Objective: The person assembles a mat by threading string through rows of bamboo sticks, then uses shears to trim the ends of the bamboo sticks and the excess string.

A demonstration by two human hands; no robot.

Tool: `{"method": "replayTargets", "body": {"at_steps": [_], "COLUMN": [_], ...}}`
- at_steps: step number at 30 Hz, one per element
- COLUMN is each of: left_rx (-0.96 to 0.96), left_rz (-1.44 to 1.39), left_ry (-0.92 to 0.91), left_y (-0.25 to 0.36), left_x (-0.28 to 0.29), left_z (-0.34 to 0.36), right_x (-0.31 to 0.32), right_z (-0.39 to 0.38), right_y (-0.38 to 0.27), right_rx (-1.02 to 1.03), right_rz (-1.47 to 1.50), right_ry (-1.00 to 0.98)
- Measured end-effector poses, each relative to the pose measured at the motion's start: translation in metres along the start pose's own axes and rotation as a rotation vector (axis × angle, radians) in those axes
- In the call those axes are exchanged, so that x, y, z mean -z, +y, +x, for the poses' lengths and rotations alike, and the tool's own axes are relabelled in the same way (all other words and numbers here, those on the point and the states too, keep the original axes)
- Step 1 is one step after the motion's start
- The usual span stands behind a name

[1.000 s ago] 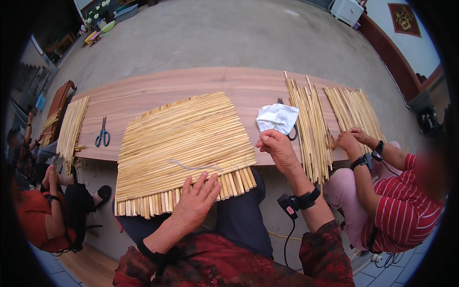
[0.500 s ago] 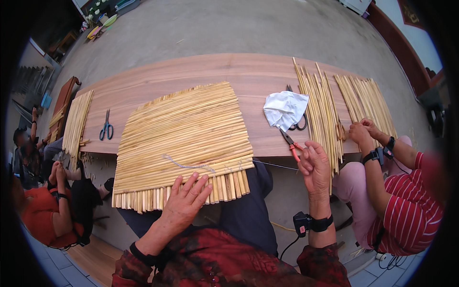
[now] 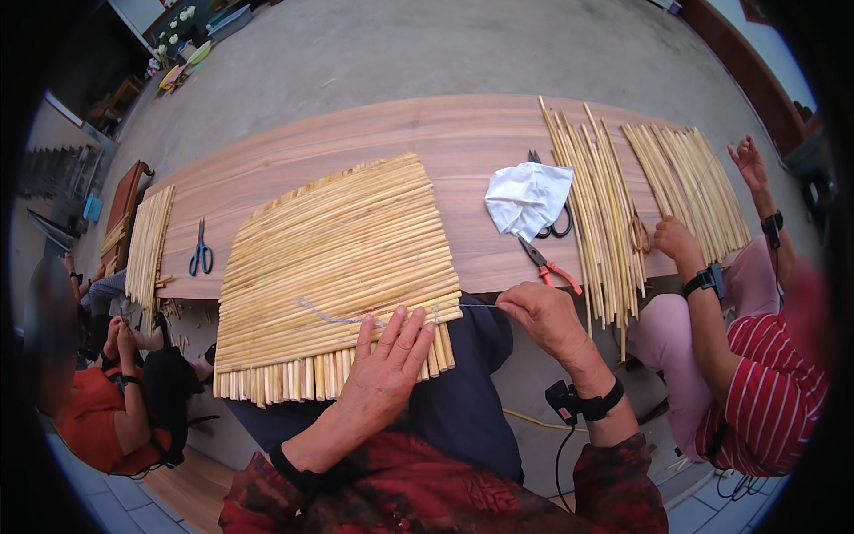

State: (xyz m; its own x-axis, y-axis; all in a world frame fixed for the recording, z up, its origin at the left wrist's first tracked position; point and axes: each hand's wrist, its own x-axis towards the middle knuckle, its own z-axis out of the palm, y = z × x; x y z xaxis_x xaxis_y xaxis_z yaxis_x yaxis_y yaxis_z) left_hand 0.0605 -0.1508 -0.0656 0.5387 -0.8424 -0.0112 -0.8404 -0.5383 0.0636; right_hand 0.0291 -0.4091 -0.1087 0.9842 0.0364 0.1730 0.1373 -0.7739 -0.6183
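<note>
A mat of pale straw stalks (image 3: 338, 258) lies across the near edge of a long wooden table (image 3: 356, 142), its lower end hanging over my lap. My left hand (image 3: 387, 369) presses flat, fingers spread, on the mat's near corner. A thin thread (image 3: 356, 318) runs across the stalks and out to the right. My right hand (image 3: 547, 316) sits just off the mat's right edge, pinched on that thread, which looks taut.
Red-handled pliers (image 3: 550, 265), a crumpled white cloth (image 3: 527, 198) over black scissors, and loose stalks (image 3: 596, 214) lie to the right. Blue scissors (image 3: 201, 254) and another stalk bundle (image 3: 147, 245) lie left. A person in red stripes (image 3: 765, 383) works at right; another sits at left (image 3: 98, 400).
My right hand came from the pliers area back to the mat's right edge and now holds the thread. My left hand has slid up onto the mat. The person's far hand at right has risen.
</note>
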Motion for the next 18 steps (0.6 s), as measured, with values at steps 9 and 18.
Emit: {"method": "replayTargets", "body": {"at_steps": [9,18], "left_rx": [0.017,0.009], "left_rz": [-0.022,-0.026], "left_ry": [-0.017,-0.019], "left_y": [-0.004,-0.007], "left_x": [-0.003,0.0], "left_z": [-0.007,-0.01], "right_x": [-0.001,-0.012], "right_z": [-0.001,0.024], "right_y": [0.011,0.015], "right_rx": [0.124,-0.133], "right_rz": [0.385,0.845], "right_ry": [-0.259,-0.096]}}
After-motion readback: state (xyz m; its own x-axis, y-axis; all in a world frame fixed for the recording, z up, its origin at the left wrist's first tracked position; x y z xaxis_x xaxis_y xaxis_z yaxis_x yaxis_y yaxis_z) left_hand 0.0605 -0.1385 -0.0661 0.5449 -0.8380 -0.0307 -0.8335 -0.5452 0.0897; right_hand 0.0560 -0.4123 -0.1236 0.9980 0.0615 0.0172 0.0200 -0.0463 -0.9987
